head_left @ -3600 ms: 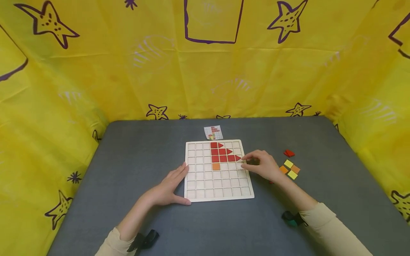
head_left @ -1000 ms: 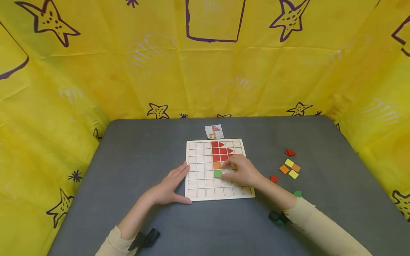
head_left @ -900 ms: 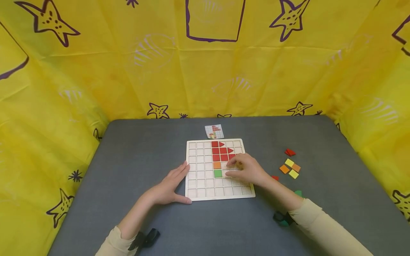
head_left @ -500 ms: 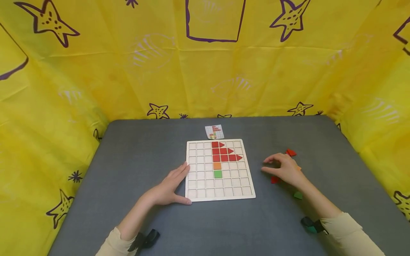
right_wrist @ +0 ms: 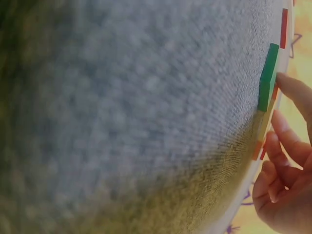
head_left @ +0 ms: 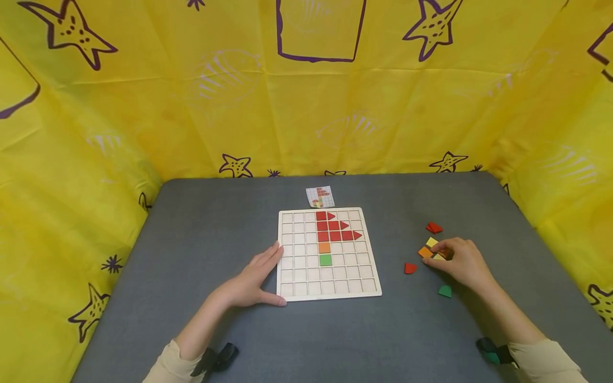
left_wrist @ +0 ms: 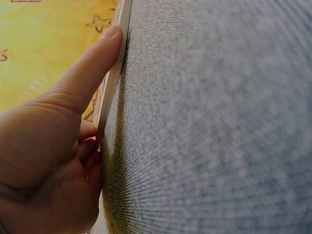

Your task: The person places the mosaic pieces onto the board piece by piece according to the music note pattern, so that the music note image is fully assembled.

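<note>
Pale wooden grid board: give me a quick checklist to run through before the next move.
1. Pale wooden grid board steadied: ok; left hand touches its left edge.
2. Small printed picture card uncovered: ok, though fine detail is unreadable.
3. Orange square tile and green square tile each within one cell: ok.
4. Cell just nearer than the green square tile bare: ok.
5. Right hand gripping a tile: cannot tell; its fingertips are by the loose yellow square tiles.
6. Loose pieces grouped together: not ok; a rounded green piece lies apart on the dark grey table.
</note>
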Demonstrator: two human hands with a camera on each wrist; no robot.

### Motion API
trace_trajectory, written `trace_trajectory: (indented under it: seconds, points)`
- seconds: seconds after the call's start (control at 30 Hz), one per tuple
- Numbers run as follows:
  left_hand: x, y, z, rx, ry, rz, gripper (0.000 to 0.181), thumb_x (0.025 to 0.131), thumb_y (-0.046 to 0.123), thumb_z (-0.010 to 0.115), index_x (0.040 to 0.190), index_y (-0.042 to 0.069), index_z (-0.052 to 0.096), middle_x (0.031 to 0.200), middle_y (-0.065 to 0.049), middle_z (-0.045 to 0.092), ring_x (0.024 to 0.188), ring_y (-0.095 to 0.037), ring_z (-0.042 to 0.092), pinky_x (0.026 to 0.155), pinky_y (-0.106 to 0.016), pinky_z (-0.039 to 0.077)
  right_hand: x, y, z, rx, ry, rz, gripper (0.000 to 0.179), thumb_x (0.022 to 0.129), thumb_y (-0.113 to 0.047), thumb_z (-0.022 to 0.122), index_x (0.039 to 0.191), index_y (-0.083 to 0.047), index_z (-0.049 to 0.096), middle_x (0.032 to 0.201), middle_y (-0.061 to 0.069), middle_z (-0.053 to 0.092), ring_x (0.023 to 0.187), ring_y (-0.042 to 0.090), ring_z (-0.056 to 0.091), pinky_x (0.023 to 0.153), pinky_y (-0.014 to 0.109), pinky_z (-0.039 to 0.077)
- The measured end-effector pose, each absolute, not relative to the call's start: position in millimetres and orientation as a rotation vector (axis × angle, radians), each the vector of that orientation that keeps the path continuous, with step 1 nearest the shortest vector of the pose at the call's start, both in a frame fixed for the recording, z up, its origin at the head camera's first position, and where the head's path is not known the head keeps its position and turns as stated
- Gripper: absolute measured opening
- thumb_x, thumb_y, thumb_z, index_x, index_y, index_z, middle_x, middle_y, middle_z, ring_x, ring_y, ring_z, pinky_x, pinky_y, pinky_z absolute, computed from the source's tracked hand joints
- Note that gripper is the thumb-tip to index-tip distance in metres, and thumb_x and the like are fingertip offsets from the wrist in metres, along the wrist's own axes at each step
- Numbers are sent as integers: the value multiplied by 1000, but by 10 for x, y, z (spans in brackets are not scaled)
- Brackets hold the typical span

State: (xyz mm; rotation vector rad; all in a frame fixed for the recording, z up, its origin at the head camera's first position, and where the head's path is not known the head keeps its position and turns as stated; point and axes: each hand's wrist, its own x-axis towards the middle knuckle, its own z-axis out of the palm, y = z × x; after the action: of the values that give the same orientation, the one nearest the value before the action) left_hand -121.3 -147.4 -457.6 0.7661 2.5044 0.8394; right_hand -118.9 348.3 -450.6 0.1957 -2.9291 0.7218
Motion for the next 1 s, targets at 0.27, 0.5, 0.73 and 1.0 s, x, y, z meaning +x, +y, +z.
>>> trace_trajectory:
  seconds: [0.27, 0.5, 0.73, 1.0]
  points:
    - [-1205, -1475, -4582, 794, 2506, 866, 112, 75, 47, 82, 155, 1, 17, 162, -15, 8, 145, -39, 14, 110, -58, 21, -1187, 3420, -4513, 259, -2872, 752, 25, 75, -24, 85, 91, -7, 75, 91, 11, 69, 84, 28, 52, 75, 40, 34]
    - [-1214, -1476, -4580, 769, 2505, 844, 114, 75, 48, 82, 155, 3, 16, 163, -13, 7, 145, -38, 13, 110, -57, 20, -1220, 3205, -4503, 128, -2913, 1011, 34, 81, -37, 80, 102, -12, 74, 107, 11, 66, 99, 30, 49, 80, 44, 36]
    - [-1218, -1478, -4582, 775, 2509, 838, 113, 75, 48, 82, 155, 3, 16, 163, -14, 7, 145, -38, 14, 110, -58, 20, -1296, 2802, -4554, 211, -2870, 1216, 32, 79, -37, 82, 102, -15, 73, 103, 2, 66, 99, 20, 53, 84, 37, 41]
    - [-1216, -1475, -4576, 764, 2515, 823, 114, 74, 47, 82, 156, 4, 15, 163, -12, 6, 146, -37, 12, 111, -56, 19, -1348, 2222, -4516, 451, -2891, 1290, 26, 75, -32, 86, 97, -23, 74, 96, -5, 65, 90, 20, 48, 74, 36, 38]
